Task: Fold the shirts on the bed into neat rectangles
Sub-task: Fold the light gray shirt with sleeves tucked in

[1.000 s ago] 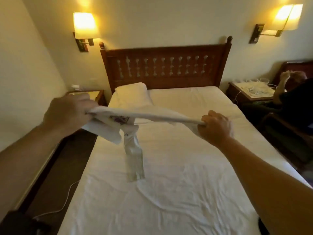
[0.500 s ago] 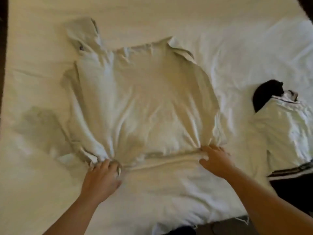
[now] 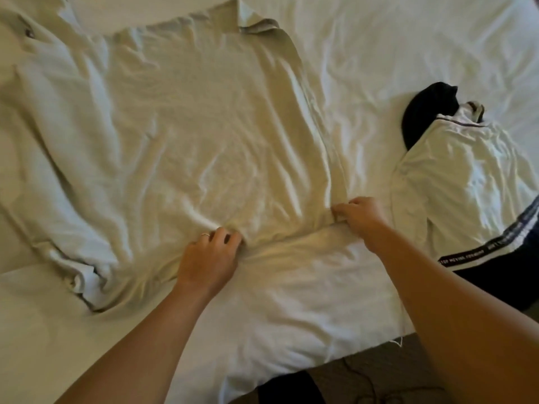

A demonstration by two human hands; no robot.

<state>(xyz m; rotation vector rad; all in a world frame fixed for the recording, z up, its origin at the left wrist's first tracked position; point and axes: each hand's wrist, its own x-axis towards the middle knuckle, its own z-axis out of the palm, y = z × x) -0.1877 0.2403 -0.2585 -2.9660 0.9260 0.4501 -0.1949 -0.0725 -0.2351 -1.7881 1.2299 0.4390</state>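
Along the bed's (image 3: 291, 316) near edge, left hand (image 3: 208, 258) and right hand (image 3: 360, 214) each pinch, seemingly, the cream shirt's (image 3: 189, 135) hem; its length runs straight away from both.

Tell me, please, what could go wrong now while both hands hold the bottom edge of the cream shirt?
1. The cream shirt lies wrinkled, with its left sleeve bunched, so a fold made now may come out uneven.
2. The left hand grips nearer the middle of the hem than the right hand, so pulling might skew the shirt.
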